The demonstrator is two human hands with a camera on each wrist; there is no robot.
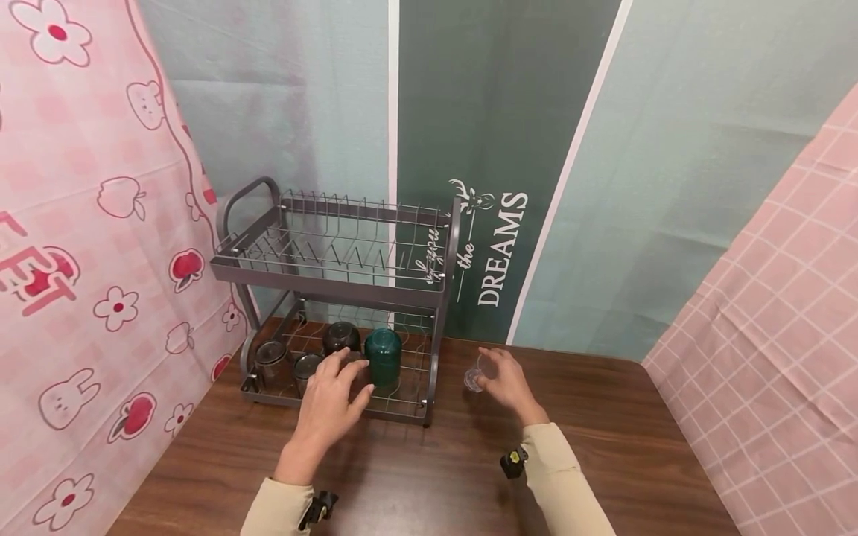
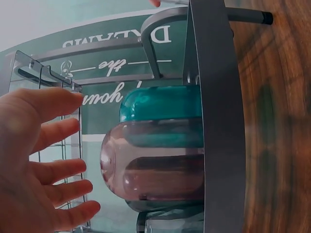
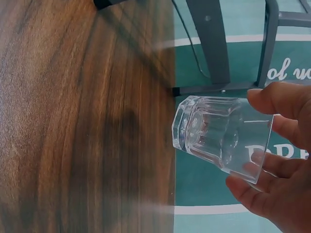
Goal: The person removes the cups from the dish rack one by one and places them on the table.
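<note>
My right hand (image 1: pixel 507 383) pinches a small clear drinking glass (image 3: pixel 209 133) near its rim with thumb and fingers. The glass is upright, base down, at the right of the dish rack (image 1: pixel 328 286). In front of the rack's lower tier is my left hand (image 1: pixel 331 402), its fingers spread and holding nothing. Closest to that hand, in the left wrist view, a pinkish see-through glass (image 2: pixel 150 165) stands upside down beside a teal glass (image 2: pixel 160 103). A dark glass (image 1: pixel 341 337) sits behind, partly hidden by the left fingers.
Two more glasses, one at the left corner (image 1: pixel 271 362) and one (image 1: pixel 306 366) near the left hand, stand on the lower tier. The upper tier has wire plate slots. Rack and hands are over a wooden table (image 1: pixel 603 424), with a printed curtain (image 1: pixel 516 112) behind.
</note>
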